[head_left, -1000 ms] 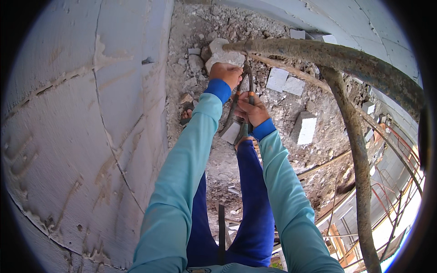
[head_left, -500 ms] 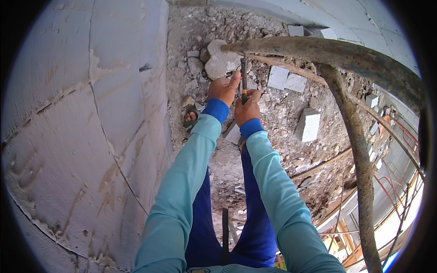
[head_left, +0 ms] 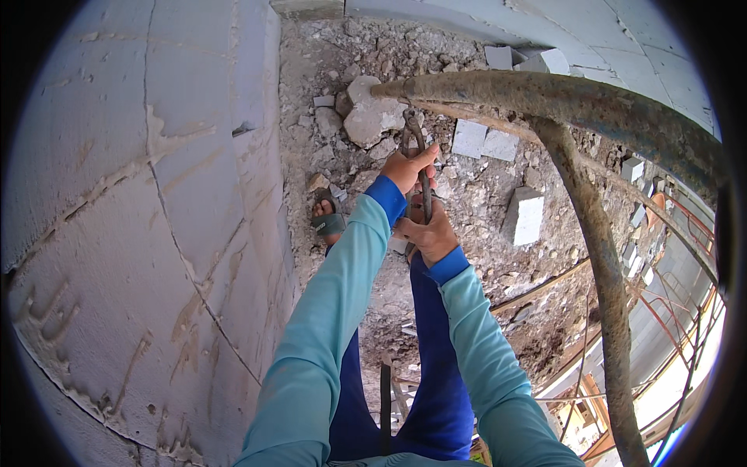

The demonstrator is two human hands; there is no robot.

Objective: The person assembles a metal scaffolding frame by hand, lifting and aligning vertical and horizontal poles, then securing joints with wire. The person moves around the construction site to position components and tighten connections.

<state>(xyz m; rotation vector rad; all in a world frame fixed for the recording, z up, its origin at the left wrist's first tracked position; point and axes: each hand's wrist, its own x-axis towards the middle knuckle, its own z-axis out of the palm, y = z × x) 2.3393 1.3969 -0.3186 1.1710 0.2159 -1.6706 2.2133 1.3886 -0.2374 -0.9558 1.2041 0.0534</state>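
Note:
Both hands are at a dark metal tool (head_left: 422, 144), which looks like a pair of pincers with two long arms joined at a rounded head. Its head points away from me, above the rubble. My left hand (head_left: 406, 170) closes around the arms partway down, thumb stretched along them. Just below and to the right, my right hand (head_left: 433, 232) is wrapped around the lower end, fingers curled. The fingers hide much of the handles.
A thick rusty pipe (head_left: 545, 89) crosses at the upper right, with a second pipe (head_left: 595, 233) branching downward. A grey block wall (head_left: 156, 233) rises on the left. Stones, a large concrete lump (head_left: 369, 117) and pale blocks (head_left: 529, 216) lie on the rubble floor. My sandalled foot (head_left: 327, 218) stands by the wall.
My right hand has dropped lower and nearer to me, and my left hand has shifted right onto the tool. The tool has turned, so its two arms show; the orange band is out of sight.

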